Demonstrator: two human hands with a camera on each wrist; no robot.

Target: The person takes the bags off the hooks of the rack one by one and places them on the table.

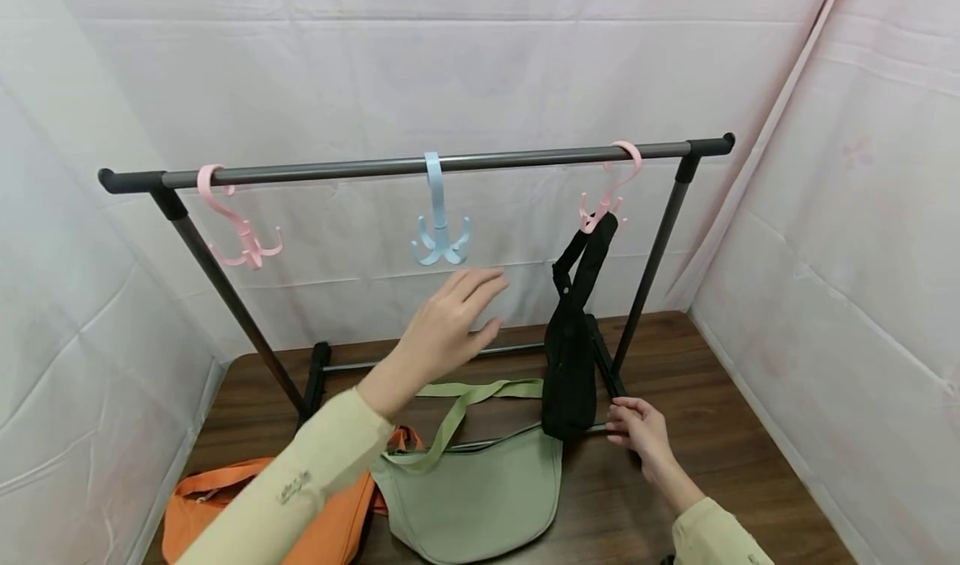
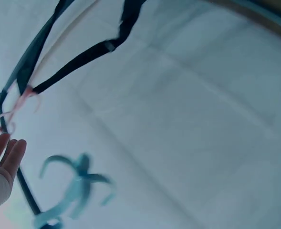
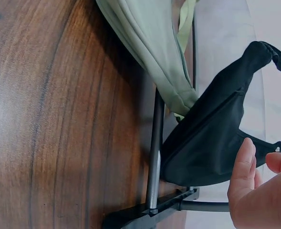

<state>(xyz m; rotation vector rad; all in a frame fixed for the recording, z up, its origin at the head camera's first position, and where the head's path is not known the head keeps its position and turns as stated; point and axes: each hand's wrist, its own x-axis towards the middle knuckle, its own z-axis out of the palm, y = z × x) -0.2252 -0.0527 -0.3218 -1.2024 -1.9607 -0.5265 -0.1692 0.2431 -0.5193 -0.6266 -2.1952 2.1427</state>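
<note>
A black bag (image 1: 570,365) hangs by its strap from the pink hook (image 1: 600,215) at the right end of the rack's bar, its lower end overlapping the green bag in the head view. My right hand (image 1: 641,433) is just right of the black bag's bottom, fingers loosely bent with nothing held. The right wrist view has the fingers (image 3: 244,164) overlapping the black bag's strap side. Below the blue hook (image 1: 441,236), my left hand (image 1: 453,323) is raised in mid-air, fingers extended and holding nothing. A sage green bag (image 1: 480,486) lies on the table with its strap loose behind it.
A dark metal rack (image 1: 337,169) stands on the brown wooden table (image 1: 720,432), its lower bars behind the bags. Another pink hook (image 1: 247,236) hangs at the bar's left. An orange bag (image 1: 337,523) lies front left, partly behind my left sleeve. White curtains surround the table.
</note>
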